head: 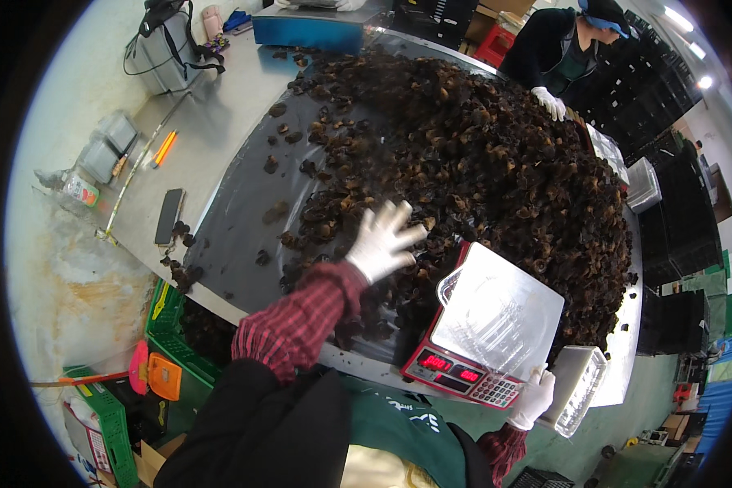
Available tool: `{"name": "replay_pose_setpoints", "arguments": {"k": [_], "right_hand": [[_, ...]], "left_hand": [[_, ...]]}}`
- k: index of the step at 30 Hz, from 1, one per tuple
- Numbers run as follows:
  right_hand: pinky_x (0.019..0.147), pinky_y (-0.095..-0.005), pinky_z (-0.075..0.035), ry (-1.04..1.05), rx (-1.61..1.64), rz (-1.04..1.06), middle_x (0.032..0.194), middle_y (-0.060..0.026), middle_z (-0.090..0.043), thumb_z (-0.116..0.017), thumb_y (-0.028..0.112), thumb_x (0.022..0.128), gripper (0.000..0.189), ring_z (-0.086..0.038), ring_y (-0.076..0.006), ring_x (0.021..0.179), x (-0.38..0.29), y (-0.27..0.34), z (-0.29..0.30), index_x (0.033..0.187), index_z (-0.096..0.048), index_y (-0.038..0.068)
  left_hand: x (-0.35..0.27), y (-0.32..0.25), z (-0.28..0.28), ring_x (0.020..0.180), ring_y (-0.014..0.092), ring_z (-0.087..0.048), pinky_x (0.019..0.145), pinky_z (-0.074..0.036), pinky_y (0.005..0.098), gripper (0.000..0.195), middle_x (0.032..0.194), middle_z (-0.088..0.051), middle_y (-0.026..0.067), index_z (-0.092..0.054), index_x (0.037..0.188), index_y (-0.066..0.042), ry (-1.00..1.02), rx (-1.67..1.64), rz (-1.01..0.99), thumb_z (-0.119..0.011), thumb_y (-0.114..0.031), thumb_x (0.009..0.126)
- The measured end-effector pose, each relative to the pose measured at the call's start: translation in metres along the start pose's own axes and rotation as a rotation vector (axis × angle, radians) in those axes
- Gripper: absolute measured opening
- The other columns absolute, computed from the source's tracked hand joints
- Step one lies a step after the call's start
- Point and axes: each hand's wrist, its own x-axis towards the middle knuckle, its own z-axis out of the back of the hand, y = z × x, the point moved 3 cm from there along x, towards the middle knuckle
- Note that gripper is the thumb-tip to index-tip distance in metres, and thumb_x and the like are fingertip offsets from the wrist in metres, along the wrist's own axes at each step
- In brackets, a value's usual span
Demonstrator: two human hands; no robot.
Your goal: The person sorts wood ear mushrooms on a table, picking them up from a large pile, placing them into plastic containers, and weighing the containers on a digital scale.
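Observation:
A large heap of dried black fungus (463, 140) covers the table. My left hand (385, 239), in a white glove with spread fingers, is at the near edge of the heap, left of a red digital scale (497, 311). Nothing shows in its grasp. The scale has a bare metal plate and lit red digits. My right hand (534, 396), also gloved, is at the scale's near right corner; its fingers are partly hidden, so its grip is unclear. Beside it stands a stack of clear plastic trays (576, 390).
Across the table a co-worker's gloved hand (549, 102) rests near the heap, by another scale (607, 152). A phone (169, 216) and orange cutters (164, 149) lie on the left of the table. A green crate (171, 335) stands below the near left edge.

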Motion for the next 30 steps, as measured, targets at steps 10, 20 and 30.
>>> {"name": "replay_pose_setpoints", "arguments": {"k": [10,20,30], "right_hand": [[0.045,-0.0298,-0.037,0.011,-0.056,-0.028,0.056,-0.0062,-0.044,-0.054,0.023,0.096,0.035,-0.045,-0.0124,0.046,0.014,0.001,-0.014,0.07,-0.047,0.002],[0.053,-0.0333,-0.043,-0.014,-0.133,-0.113,0.063,-0.0106,-0.053,-0.053,0.025,0.096,0.032,-0.048,-0.017,0.052,0.025,-0.016,-0.013,0.076,-0.052,0.0],[0.077,-0.0389,-0.05,0.208,-0.38,-0.272,0.093,-0.017,-0.069,-0.057,0.044,0.09,0.044,-0.066,-0.0315,0.089,0.011,-0.006,-0.017,0.102,-0.06,0.001]], "left_hand": [[0.001,-0.019,-0.002,0.138,0.036,-0.026,0.106,-0.014,0.0667,0.058,0.15,-0.027,0.0131,-0.042,0.138,-0.033,0.365,-0.13,-0.144,-0.055,-0.053,0.085],[-0.026,0.01,0.017,0.134,0.04,-0.026,0.107,-0.023,0.0567,0.069,0.147,-0.031,0.0142,-0.052,0.132,-0.029,-0.025,-0.109,-0.018,-0.073,-0.047,0.069],[-0.048,-0.027,-0.03,0.102,0.024,-0.051,0.075,-0.042,0.0383,0.053,0.117,-0.055,0.0052,-0.059,0.119,-0.025,-0.017,-0.034,-0.244,-0.071,-0.03,0.067]]}}
